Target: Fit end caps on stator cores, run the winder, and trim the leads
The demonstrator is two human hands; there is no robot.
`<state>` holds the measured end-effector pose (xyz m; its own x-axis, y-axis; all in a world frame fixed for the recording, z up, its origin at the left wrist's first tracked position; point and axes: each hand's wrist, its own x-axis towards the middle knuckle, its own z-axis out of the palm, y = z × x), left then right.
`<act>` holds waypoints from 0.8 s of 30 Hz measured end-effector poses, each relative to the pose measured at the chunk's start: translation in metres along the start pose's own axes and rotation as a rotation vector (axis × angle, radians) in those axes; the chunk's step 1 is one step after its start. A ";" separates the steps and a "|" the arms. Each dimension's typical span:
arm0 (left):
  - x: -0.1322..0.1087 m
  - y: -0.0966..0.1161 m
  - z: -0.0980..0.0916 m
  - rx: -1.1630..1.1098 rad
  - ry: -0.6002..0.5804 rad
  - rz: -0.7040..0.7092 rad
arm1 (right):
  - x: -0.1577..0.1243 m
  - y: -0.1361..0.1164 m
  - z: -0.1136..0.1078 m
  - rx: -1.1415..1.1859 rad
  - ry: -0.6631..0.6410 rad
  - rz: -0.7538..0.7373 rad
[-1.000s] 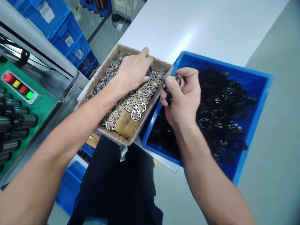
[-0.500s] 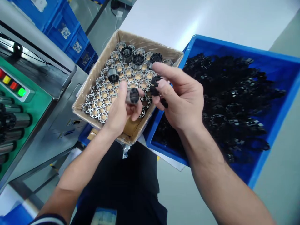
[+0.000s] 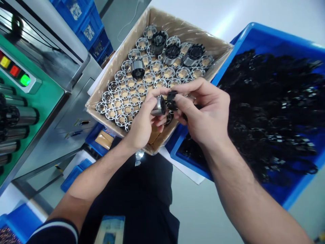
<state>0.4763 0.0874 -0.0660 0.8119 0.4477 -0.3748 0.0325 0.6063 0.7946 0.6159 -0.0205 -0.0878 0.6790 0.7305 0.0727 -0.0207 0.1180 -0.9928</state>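
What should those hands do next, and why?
Probably the right hand should press the black toothed plastic ring onto the shiny metal sleeve in the left hand, since they sit end to end, and black-topped sleeves already stand in the brown cardboard box.

My right hand (image 3: pixel 204 113) hides most of the black part (image 3: pixel 172 100) I'm pinching, my left fingers (image 3: pixel 152 96) cover some of the metal sleeve (image 3: pixel 159 106), and the blue crate (image 3: pixel 256 32) runs off the right edge, its black pieces (image 3: pixel 276 108) too blurred to separate.
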 end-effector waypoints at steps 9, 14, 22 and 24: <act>-0.002 -0.006 0.000 0.007 -0.031 -0.006 | -0.002 -0.011 0.009 -0.119 0.028 -0.064; 0.000 -0.004 0.001 -0.006 -0.019 -0.040 | -0.004 -0.006 0.008 -0.059 0.016 -0.021; -0.002 -0.002 0.002 -0.056 -0.024 -0.006 | -0.009 -0.005 0.013 -0.032 0.037 0.015; -0.003 -0.003 0.002 -0.079 -0.041 -0.007 | -0.009 -0.005 0.014 -0.038 0.046 -0.001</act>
<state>0.4754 0.0830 -0.0662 0.8348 0.4175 -0.3589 -0.0067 0.6596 0.7516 0.5996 -0.0189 -0.0820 0.7123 0.6984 0.0703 0.0077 0.0924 -0.9957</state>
